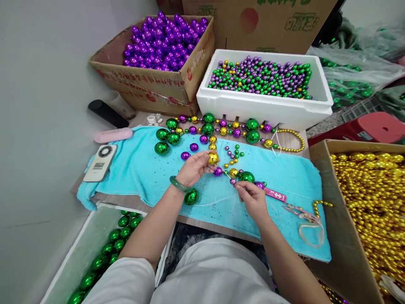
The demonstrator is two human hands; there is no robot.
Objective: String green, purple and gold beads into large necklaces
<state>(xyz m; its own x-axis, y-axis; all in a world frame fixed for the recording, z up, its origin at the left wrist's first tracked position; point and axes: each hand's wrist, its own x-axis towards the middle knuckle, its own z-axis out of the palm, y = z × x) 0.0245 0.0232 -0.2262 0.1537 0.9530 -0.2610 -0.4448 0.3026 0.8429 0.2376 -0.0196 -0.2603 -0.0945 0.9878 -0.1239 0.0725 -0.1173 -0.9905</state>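
Pinched in the fingers of my left hand (pixel 198 165) is a shiny gold bead (pixel 213 158). My right hand (pixel 253 197) closes its fingertips on a small purple bead (pixel 233 181), and a thin white string (pixel 225 172) runs between the two hands. Just beyond the hands, a purple bead (pixel 217 171), a gold bead (pixel 233 172) and a large green bead (pixel 246 177) lie in a row. Small loose beads (pixel 234 156) in purple, green and gold are grouped on the turquoise towel (pixel 142 169). A large green bead (pixel 191 196) rests by my left wrist.
A strung bead garland (pixel 223 131) lies along the back. Scissors (pixel 302 213) and a pink-labelled strip (pixel 275 194) are at right, a phone (pixel 100 163) at left. Boxes of purple beads (pixel 161 42), mixed beads (pixel 259 76), gold beads (pixel 370 198) and green beads (pixel 109 249) surround the table.
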